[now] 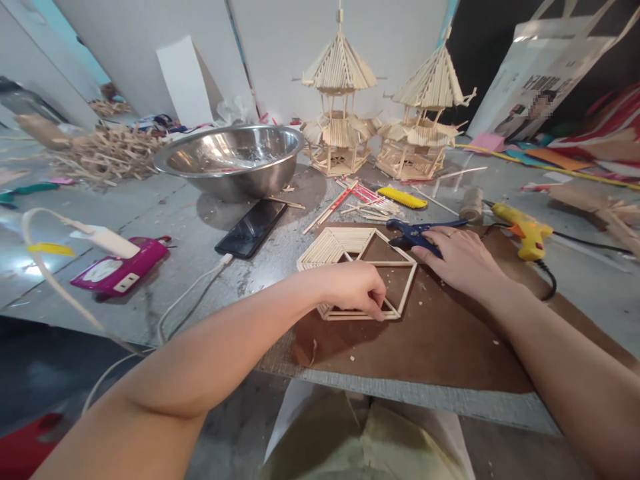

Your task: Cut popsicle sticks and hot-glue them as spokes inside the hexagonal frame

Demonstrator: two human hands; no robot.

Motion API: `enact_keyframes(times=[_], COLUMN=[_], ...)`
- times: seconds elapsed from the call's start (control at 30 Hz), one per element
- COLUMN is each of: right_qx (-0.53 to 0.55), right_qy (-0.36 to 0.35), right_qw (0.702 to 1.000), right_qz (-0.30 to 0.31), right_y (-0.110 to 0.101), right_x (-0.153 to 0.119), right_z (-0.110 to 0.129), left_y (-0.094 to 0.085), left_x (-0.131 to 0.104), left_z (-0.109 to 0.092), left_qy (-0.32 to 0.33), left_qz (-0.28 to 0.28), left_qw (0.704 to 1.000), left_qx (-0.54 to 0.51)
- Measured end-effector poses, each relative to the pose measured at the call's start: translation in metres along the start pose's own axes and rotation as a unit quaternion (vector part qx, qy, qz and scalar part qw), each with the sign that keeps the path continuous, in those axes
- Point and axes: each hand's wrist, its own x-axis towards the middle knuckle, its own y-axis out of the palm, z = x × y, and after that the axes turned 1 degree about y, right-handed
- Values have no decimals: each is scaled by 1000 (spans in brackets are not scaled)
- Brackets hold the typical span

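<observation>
On a brown mat (450, 333) lies a hexagonal frame of thin wooden sticks (407, 290), its left part filled with rows of sticks. My left hand (357, 290) is over the near side of the frame, fingers pinched down at the lower stick; what lies between the fingertips is too small to make out. To the right of the frame, my right hand (457, 257) rests on a dark blue cutter tool (413, 233), fingers closed over its handles.
Behind stand two stick pagodas (340, 67) and a steel bowl (240, 160). A yellow glue gun (525, 230) lies right, a phone (253, 229) and purple power strip (123, 267) left. Loose sticks and a yellow knife (401, 197) lie beyond the frame.
</observation>
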Motion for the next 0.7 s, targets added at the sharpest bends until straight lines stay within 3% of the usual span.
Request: enact_keyframes(times=[0.2,0.3,0.37,0.57,0.7], right_qx=[76,107,144,238,254], right_qy=[-68,-99,-129,-196,-188], right_qw=[992,986,981,939,933], right_qz=[-69,-75,-38,155,173], right_y=[-6,-14,-20,-31,-32], right_x=[-3,-7,-10,-16,-16], right_z=[6,12,16,29,31], left_y=[3,4,5,5,5], left_x=[1,2,3,4,4], left_z=[0,1,1,-2,-2], left_qy=[2,17,25,19,12], left_qz=[-24,-42,-48,-38,-23], left_qw=[1000,999,998,998,999], left_qx=[5,8,12,44,42])
